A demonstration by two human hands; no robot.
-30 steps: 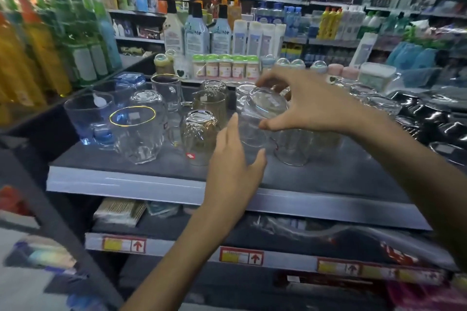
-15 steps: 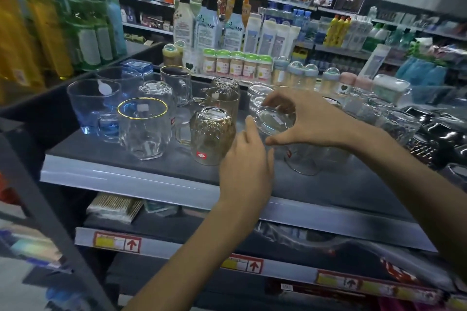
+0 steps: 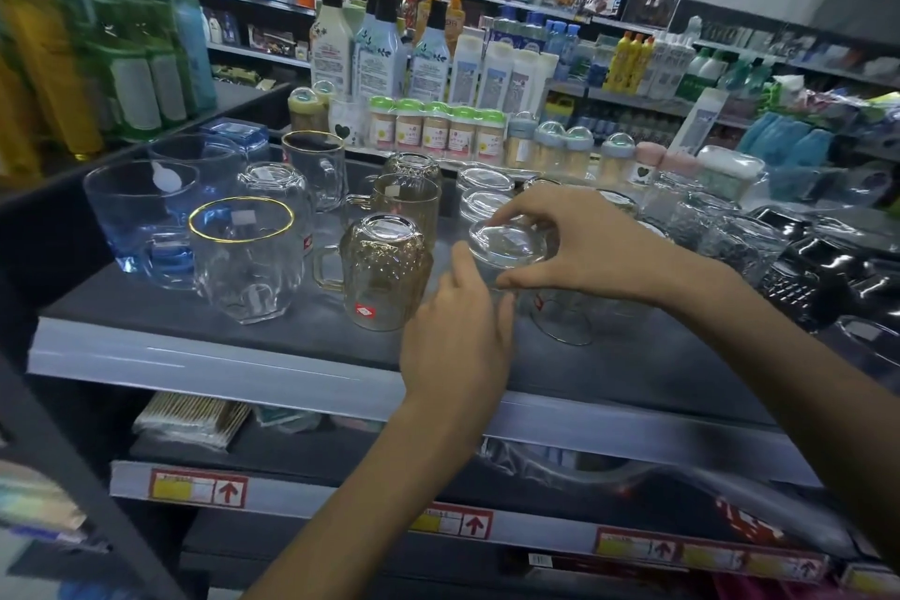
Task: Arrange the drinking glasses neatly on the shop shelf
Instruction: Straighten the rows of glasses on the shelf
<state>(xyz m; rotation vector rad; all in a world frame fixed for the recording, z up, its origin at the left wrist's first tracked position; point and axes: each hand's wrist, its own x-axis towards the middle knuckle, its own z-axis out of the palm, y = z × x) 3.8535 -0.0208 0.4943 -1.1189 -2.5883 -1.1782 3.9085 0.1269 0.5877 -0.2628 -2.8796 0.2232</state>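
Right hand [image 3: 579,249] pinches the upturned clear glass [image 3: 509,244] round its base, thumb on the near side and fingers on the far side. Left hand [image 3: 458,336] sits loosely curled just beside the glass wall; contact is hidden, so I can't tell if it grips. Glass is mid-shelf [image 3: 219,356], toward the front edge, just right of the amber mug [image 3: 384,273]. My read: light, rigid, slick, breakable (thick base beats the rim as a hold). It's crowded, with stacked clear glasses [image 3: 487,200] behind and textured glasses [image 3: 721,229] to the right, so there's little slack for sliding it.
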